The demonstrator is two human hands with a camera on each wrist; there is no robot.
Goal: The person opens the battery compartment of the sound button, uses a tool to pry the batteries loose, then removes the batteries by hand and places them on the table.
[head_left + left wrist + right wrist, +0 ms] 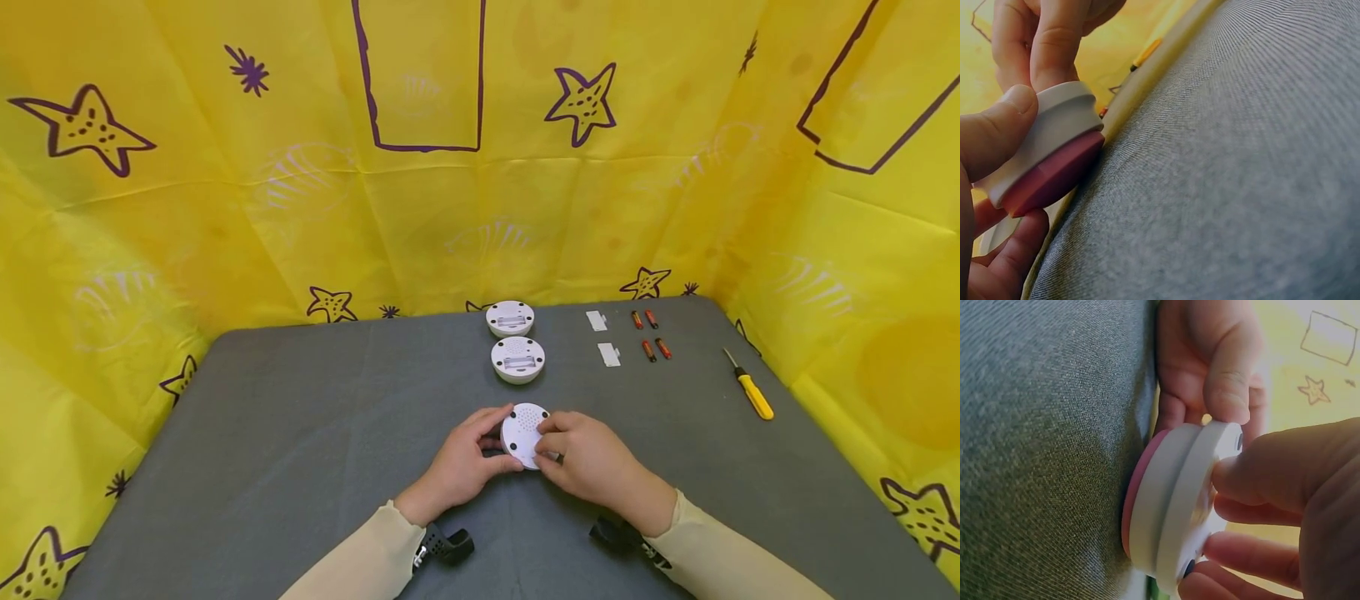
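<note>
A round white device [520, 433] with small holes and dark feet on its upturned face is held just over the table's near middle. In the left wrist view its lower part [1054, 178] is pinkish red. My left hand [468, 458] grips it by the rim, thumb on the near side and fingers round the far side. My right hand [592, 458] has its thumb and bent fingertips on the upturned face; whether they pinch anything there is hidden. In the right wrist view, the thumb [1254, 472] and fingers touch this face near a dark foot.
Behind stand two similar round devices, one nearer [517, 360] and one farther [510, 318], with uncovered battery slots. Right of them lie two white covers [609, 355] and several red batteries [648, 350]. A yellow-handled screwdriver [753, 396] lies by the grey table's right edge.
</note>
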